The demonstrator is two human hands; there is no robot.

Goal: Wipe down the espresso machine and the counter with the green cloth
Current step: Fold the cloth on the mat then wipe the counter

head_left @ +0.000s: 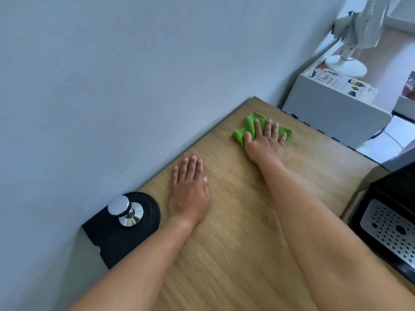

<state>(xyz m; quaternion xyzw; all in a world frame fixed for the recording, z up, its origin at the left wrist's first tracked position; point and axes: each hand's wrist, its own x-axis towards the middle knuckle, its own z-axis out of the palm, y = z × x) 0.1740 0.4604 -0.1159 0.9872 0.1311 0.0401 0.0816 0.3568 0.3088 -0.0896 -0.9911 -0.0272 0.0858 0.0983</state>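
1. Wall [112, 75], pale and plain, is running along the far edge of the wooden counter [235, 243].
2. The counter is filling the lower middle of the view.
3. The black espresso machine [386, 198] is standing at the right edge, its perforated metal drip tray [388, 232] showing.
4. A black mat [116, 241] is lying against the wall on the left.
5. The left hand [189, 191] is resting flat on the counter just beside the mat, fingers straight and close together.
6. The right hand [265, 144] is pressing on the green cloth [244, 129], fingers spread.
7. The cloth is lying bunched near the counter's far corner.
8. A shiny tamper [125, 211] is standing upright on the mat.
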